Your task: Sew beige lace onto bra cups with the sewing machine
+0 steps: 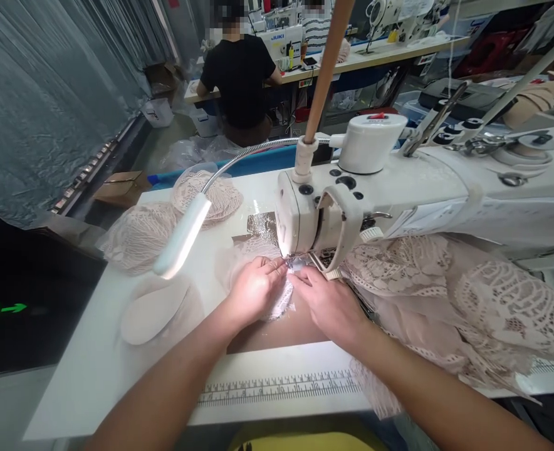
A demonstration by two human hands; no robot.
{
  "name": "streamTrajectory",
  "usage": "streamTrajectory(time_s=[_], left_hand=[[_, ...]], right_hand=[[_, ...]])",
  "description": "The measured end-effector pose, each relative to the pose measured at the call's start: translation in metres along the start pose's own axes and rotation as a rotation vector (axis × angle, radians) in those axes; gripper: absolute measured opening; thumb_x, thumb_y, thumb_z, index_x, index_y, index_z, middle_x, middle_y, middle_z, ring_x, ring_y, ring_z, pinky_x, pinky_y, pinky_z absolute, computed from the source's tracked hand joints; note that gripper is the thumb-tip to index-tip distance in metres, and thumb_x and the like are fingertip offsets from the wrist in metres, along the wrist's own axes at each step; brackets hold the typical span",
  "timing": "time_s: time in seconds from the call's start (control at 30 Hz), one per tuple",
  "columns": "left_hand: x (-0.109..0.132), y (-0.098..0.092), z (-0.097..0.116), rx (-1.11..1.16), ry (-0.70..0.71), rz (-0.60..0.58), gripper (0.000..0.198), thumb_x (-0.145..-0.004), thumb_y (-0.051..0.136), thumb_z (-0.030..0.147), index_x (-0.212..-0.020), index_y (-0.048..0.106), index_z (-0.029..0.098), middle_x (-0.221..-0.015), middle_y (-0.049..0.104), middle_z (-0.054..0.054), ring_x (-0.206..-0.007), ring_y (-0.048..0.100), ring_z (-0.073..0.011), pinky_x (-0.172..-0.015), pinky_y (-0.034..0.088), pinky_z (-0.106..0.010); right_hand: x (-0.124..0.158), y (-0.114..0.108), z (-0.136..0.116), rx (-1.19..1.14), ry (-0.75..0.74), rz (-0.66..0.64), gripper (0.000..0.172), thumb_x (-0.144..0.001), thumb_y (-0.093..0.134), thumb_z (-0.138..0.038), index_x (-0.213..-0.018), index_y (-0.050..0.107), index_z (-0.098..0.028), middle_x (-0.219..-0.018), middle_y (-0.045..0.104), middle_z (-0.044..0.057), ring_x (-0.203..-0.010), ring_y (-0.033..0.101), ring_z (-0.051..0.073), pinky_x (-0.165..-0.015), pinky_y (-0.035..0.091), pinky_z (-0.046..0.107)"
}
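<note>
A white sewing machine (399, 188) stands across the white table (93, 369). Both my hands press a pale pink lace piece (281, 302) flat right under the machine's needle area. My left hand (253, 289) lies on the lace with its fingers curled and held together, fingertips at the presser foot. On the other side of the seam, my right hand (326, 300) pinches the lace just beside the foot. More of the same lace (469, 300) is bunched up under the machine arm to the right.
A gooseneck lamp (183, 235) reaches over the table's left. Lace cups (140, 235) are stacked at the back left, with foam pads (152, 310) nearer me. A ruler strip (277, 388) runs along the front edge. A person in black (239, 69) sits at another machine behind.
</note>
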State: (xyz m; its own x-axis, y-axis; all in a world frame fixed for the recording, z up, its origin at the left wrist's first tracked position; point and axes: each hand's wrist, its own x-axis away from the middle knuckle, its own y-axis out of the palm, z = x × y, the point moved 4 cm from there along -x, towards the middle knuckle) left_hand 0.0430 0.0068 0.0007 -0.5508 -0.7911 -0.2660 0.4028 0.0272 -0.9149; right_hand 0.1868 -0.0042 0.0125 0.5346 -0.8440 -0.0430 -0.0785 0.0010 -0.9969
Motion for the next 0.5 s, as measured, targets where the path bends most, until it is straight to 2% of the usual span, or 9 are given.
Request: streamTrajectory(time_s=[0.17, 0.27, 0.37, 0.5], left_hand=[[-0.0031, -0.0039, -0.0014, -0.099, -0.094, -0.034, 0.036, -0.09, 0.046, 0.018, -0.123, 0.058, 0.015, -0.127, 0.061, -0.01, -0.1, 0.055, -0.0256, -0.084, 0.047, -0.041], [-0.0012, -0.0062, -0.001, -0.181, -0.165, -0.04, 0.036, -0.091, 0.045, 0.021, -0.125, 0.057, 0.018, -0.128, 0.059, -0.011, -0.111, 0.05, -0.0297, -0.084, 0.045, -0.044], [0.0019, -0.0064, -0.0017, -0.217, -0.224, -0.031, 0.038, -0.092, 0.044, 0.025, -0.128, 0.054, 0.022, -0.133, 0.053, -0.012, -0.123, 0.044, -0.0318, -0.091, 0.042, -0.048], [0.0039, -0.0068, -0.008, -0.241, -0.311, -0.012, 0.039, -0.093, 0.041, 0.03, -0.129, 0.053, 0.021, -0.14, 0.046, -0.014, -0.129, 0.037, -0.0364, -0.1, 0.034, -0.057]], right_hand=[[0.0005, 0.0007, 0.0014, -0.027, -0.014, 0.014, 0.051, -0.078, 0.043, 0.0, -0.119, 0.061, -0.024, -0.1, 0.064, 0.005, -0.069, 0.052, 0.016, -0.058, 0.033, 0.029], [0.0023, 0.0011, 0.0024, -0.038, -0.03, 0.054, 0.051, -0.078, 0.042, 0.001, -0.118, 0.061, -0.024, -0.101, 0.064, 0.005, -0.07, 0.051, 0.015, -0.059, 0.033, 0.029], [0.0046, 0.0025, 0.0025, -0.041, -0.051, 0.087, 0.052, -0.08, 0.04, 0.0, -0.122, 0.06, -0.024, -0.104, 0.064, 0.005, -0.072, 0.052, 0.016, -0.061, 0.034, 0.029], [0.006, 0.0066, 0.0029, -0.027, -0.043, 0.096, 0.052, -0.081, 0.039, -0.001, -0.123, 0.06, -0.023, -0.105, 0.064, 0.006, -0.076, 0.054, 0.017, -0.062, 0.036, 0.029]])
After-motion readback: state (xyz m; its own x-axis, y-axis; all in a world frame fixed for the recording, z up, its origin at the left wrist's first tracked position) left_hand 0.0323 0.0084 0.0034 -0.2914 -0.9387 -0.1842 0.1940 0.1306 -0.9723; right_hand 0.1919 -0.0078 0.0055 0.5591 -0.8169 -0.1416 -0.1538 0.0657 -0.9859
